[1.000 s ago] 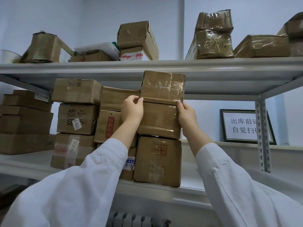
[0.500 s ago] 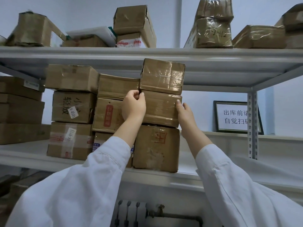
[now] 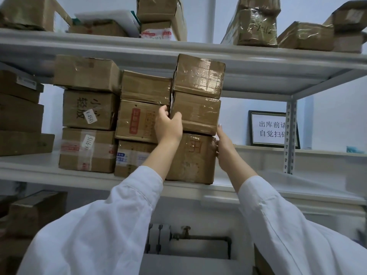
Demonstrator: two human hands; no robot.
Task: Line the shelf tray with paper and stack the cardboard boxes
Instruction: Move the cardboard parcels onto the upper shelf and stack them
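A stack of three taped cardboard boxes stands on the middle shelf point(image 3: 258, 192): a top box point(image 3: 199, 76), a middle box point(image 3: 196, 113) and a bottom box point(image 3: 190, 159). My left hand point(image 3: 168, 127) grips the middle box's left edge, thumb on the front face and fingers tucked into the gap beside the neighbouring stack. My right hand point(image 3: 223, 147) lies flat against the bottom box's right side, with one fingertip reaching up to the middle box's lower right corner. White paper point(image 3: 297, 181) covers the shelf to the right of the stack.
More box stacks point(image 3: 89, 110) fill the shelf to the left, touching the stack. The upper shelf point(image 3: 258, 56) sits just over the top box and carries several parcels. A framed sign point(image 3: 272, 129) leans at the back right beside a perforated post point(image 3: 290, 135). A radiator point(image 3: 158, 239) is below.
Both hands have slid downward on the stack. My right hand moved from the middle box's side to the bottom box's side. My left hand now holds lower on the middle box's left edge.
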